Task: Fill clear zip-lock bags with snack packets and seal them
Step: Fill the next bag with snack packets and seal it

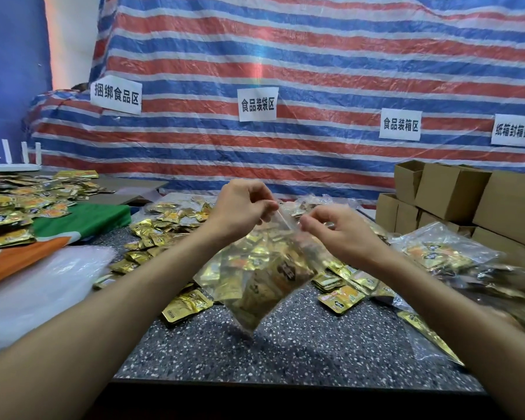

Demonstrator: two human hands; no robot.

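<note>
A clear zip-lock bag (261, 274) packed with gold snack packets hangs tilted above the speckled table (300, 344). My left hand (243, 207) pinches the left end of the bag's top strip. My right hand (340, 228) pinches the same strip further right. The strip stretches between the two hands. Loose gold snack packets (187, 304) lie on the table under and around the bag. Whether the zip is closed along its length is not clear.
Filled clear bags (443, 253) pile up at the right, beside stacked cardboard boxes (467, 201). More packets (28, 201) cover the left table, near a green and orange cloth (82, 221) and a stack of empty clear bags (37, 286). A striped tarp (285, 71) with paper signs hangs behind.
</note>
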